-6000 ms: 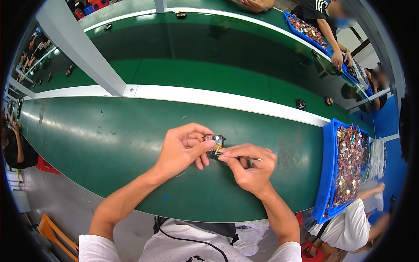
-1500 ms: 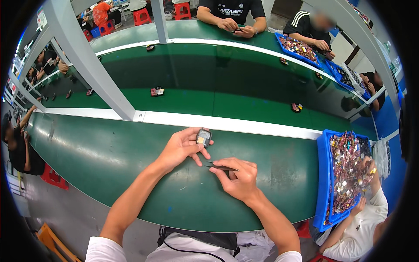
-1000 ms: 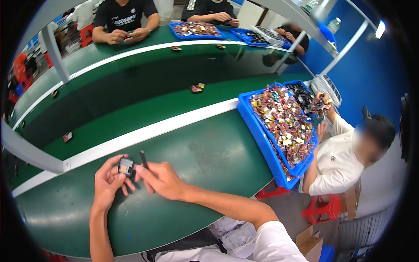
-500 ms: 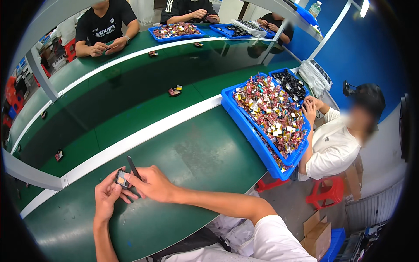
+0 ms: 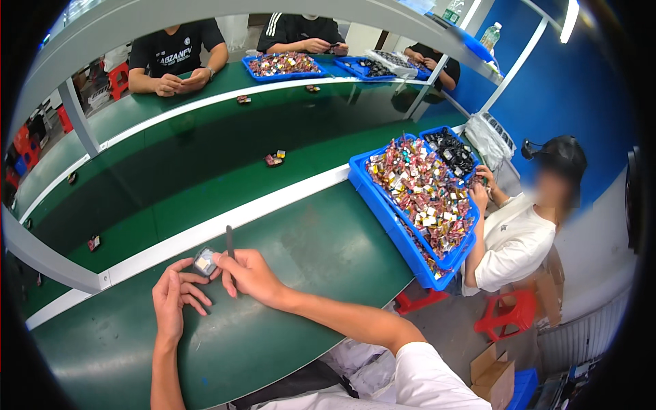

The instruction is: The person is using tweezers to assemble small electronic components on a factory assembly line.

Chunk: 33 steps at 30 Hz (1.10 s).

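In the lower left of the frame the left hand (image 5: 171, 301) rests on the green worktop (image 5: 307, 260), its fingers loosely curled, with thumb and fingertips closed on the lower left side of a small square part (image 5: 204, 262) with a pale, shiny face. The part sits just above the worktop between the two hands. Directly to its right the right hand (image 5: 249, 275) pinches the part's right edge with its fingertips; the same hand is clamped around a thin dark tool (image 5: 230, 246), which stands nearly upright with its tip pointing toward the white strip (image 5: 225, 225) that runs across the worktop. Above the strip, near the middle of the frame, a few small parts (image 5: 275, 158) lie on the darker green belt. Further right, a blue tray (image 5: 410, 225) heaped with small multicoloured parts sits at the worktop's end, and a second blue tray (image 5: 451, 150) with dark parts lies just behind it. At the right edge a seated person in a white shirt (image 5: 516, 239) reaches a hand into the trays, with a red stool (image 5: 509, 318) below.
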Motion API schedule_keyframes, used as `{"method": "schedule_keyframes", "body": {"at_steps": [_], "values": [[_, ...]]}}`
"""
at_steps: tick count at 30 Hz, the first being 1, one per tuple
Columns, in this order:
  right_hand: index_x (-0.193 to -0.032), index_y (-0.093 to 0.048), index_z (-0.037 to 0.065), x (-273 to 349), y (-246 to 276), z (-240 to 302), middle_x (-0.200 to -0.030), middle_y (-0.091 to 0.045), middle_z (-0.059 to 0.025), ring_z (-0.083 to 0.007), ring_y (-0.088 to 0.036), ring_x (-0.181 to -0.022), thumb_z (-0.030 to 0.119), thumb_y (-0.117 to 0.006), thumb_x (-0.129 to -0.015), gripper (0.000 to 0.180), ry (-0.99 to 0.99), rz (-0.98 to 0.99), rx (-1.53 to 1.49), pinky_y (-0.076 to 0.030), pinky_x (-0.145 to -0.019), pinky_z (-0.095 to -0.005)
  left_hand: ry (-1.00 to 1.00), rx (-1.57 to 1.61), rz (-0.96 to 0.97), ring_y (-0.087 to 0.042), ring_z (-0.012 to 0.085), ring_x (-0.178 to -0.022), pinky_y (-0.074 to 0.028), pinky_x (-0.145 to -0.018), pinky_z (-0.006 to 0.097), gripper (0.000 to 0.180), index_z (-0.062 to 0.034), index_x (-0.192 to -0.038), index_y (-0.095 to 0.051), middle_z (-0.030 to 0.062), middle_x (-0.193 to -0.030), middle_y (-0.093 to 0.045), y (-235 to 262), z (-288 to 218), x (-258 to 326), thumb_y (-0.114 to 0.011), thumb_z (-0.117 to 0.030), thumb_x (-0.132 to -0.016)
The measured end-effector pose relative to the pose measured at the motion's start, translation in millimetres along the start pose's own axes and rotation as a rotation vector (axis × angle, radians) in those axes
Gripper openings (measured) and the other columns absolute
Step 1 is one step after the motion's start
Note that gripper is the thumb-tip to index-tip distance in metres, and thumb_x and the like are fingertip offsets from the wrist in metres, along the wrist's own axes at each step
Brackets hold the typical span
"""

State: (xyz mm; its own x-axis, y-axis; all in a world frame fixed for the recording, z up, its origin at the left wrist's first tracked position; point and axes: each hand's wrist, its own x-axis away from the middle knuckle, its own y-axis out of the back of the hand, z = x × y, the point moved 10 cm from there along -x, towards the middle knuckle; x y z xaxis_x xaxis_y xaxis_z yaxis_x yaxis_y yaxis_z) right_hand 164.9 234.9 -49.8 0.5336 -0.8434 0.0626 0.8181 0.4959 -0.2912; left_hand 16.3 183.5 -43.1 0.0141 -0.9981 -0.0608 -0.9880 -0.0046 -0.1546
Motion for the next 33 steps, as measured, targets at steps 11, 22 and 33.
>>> {"method": "schedule_keyframes", "body": {"at_steps": [11,22,33], "values": [[-0.091,-0.073,0.003,61,193,190,-0.054,-0.054,0.0023,-0.0037,-0.037,-0.041,0.034,-0.058,-0.105,0.037,0.353,-0.626,0.217,-0.024,-0.039,-0.0230,0.012,-0.148,-0.049,-0.069,0.0190,-0.064,-0.056,-0.050,0.028,0.041,0.0067,-0.132,-0.057,0.0167,-0.095,-0.069,0,-1,6,-0.046,-0.026,-0.110],[-0.087,-0.076,-0.001,196,539,320,-0.062,-0.064,-0.0032,-0.0105,-0.036,-0.035,0.028,-0.057,-0.096,0.036,0.235,-1.371,0.480,-0.026,-0.036,-0.0304,0.043,-0.196,-0.081,-0.068,0.0187,-0.063,-0.055,-0.049,0.028,0.034,0.0071,-0.129,-0.060,0.0168,-0.093,-0.070,-2,-1,1,-0.049,-0.016,-0.107],[-0.073,-0.060,0.004,185,624,280,-0.063,-0.064,-0.0053,-0.0064,-0.032,-0.038,0.015,-0.056,-0.088,0.018,-0.039,-1.505,0.265,-0.025,-0.037,-0.0259,0.045,-0.200,-0.136,-0.069,0.0207,-0.059,-0.053,-0.045,0.027,0.042,0.0073,-0.142,-0.046,0.0187,-0.092,-0.070,-4,-1,4,-0.048,-0.015,-0.107]]}}
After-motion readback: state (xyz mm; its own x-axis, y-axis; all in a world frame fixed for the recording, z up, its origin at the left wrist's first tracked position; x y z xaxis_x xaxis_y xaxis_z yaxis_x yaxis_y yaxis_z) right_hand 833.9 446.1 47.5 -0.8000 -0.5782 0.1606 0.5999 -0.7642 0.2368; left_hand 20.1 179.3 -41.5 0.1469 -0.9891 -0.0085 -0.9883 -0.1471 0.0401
